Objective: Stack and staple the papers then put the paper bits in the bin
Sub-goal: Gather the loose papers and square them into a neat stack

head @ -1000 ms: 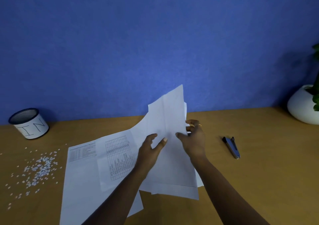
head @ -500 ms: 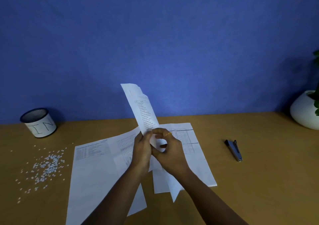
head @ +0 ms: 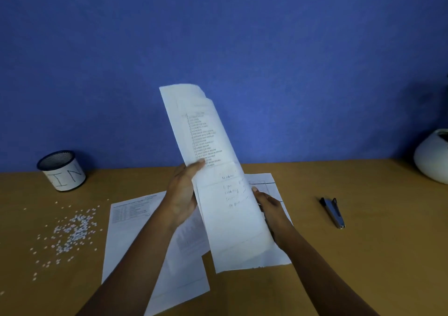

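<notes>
Creased papers (head: 208, 134) now higher, fingers (head: 198, 165) of left hand (head: 181, 194) and right hand (head: 271, 206) around edges

I see a bare left hand (head: 181, 194), a bare right hand (head: 269, 206), and slim forearms (head: 135, 255) uncovered by any sleeve

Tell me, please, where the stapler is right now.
In the head view the stapler lies on the wooden table, to the right of the right hand and left of the white pot.
</notes>
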